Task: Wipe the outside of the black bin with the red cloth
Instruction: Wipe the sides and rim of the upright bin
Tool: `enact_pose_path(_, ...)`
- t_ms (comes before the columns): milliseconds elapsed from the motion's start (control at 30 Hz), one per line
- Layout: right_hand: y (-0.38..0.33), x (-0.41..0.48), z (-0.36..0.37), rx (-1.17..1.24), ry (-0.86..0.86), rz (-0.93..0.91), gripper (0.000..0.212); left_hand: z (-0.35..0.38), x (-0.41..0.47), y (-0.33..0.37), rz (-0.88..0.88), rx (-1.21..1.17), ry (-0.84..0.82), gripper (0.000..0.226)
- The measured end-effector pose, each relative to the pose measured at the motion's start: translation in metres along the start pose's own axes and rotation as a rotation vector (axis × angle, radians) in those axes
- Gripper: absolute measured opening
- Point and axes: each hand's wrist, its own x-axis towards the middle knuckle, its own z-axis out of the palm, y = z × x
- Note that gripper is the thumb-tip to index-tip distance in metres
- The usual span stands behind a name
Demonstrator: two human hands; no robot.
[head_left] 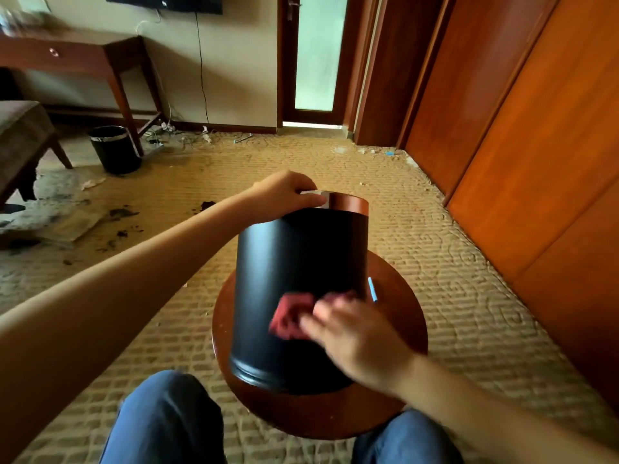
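Black bin tipped over a round wooden stool, being wiped.

The black bin [294, 262] leans above the round wooden stool [402, 316], base toward the person. The left hand [284, 192] grips its far rim with curled fingers. The blurred right hand [361, 339], fingers seemingly stretched flat, presses the red cloth [288, 316] against the bin's side.

A small round wooden worktop [294, 416] stands on the patterned carpet [469, 279]. The black bin [294, 262] rests on it, tipped away, base toward the camera, and covers most of the top. Just right of the bin lies a thin blue stick [372, 289] (perhaps a pen). Dark crumbs [124, 214] and paper [72, 226] litter the carpet at left.
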Motion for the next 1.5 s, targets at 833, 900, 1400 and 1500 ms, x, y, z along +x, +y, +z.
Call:
enact_pose_path(833, 0.057, 0.035, -0.019, -0.074, -0.022, -0.171, 0.033, 0.000, -0.016, -0.016, -0.089, -0.045, 0.155, 0.025)
enact_pose_path(900, 0.089, 0.078, -0.036, -0.132, 0.108, 0.037, 0.036, -0.001, -0.018, -0.019, -0.099, -0.052, 0.159, 0.024)
enact_pose_path(1400, 0.036, 0.046, 0.002, -0.006, 0.037, -0.030, 0.036, -0.010, -0.022, -0.033, -0.165, -0.079, 0.235, 0.047)
enact_pose_path(1500, 0.073, 0.100, -0.012, -0.025, 0.205, 0.302, 0.038, -0.011, -0.027, -0.032, -0.155, -0.132, 0.233, 0.041)
